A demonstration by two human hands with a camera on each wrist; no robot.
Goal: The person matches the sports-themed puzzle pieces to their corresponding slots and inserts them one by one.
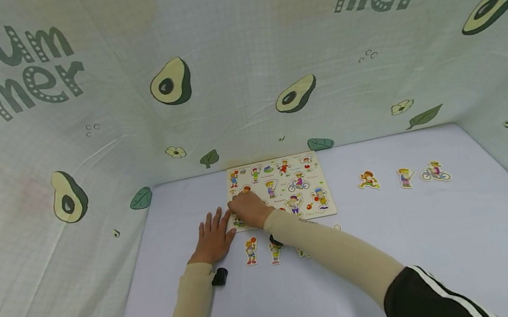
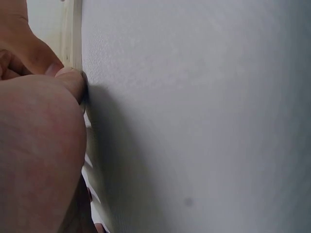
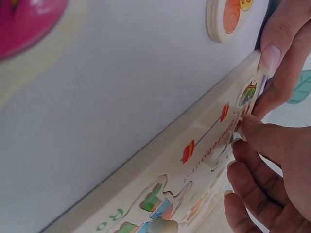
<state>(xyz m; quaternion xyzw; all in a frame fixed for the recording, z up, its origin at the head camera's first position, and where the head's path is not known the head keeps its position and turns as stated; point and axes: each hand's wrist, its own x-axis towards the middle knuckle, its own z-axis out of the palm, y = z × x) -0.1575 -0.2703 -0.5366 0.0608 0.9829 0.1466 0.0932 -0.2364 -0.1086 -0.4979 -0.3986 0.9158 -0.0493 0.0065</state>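
- At the base: a table (image 1: 418, 254) under pale, whitish-lavender cloth.
- Flat near the far edge: a wooden picture board (image 1: 317, 179).
- Well apart to its right: a running-figure piece (image 1: 368, 180), then a stick-holding piece (image 1: 405, 178) with a cyclist piece (image 1: 435, 173) just beside.
- Before the board: a ball-holding piece (image 1: 251, 252), a partly covered piece (image 1: 275, 253), a mostly hidden piece (image 1: 303, 253), a barely showing piece (image 1: 337, 227).

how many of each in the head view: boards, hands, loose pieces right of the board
Puzzle board: 1
Hands: 2 (left hand, right hand)
Loose pieces right of the board: 3 (runner, stick-holder, cyclist)
Total: 6
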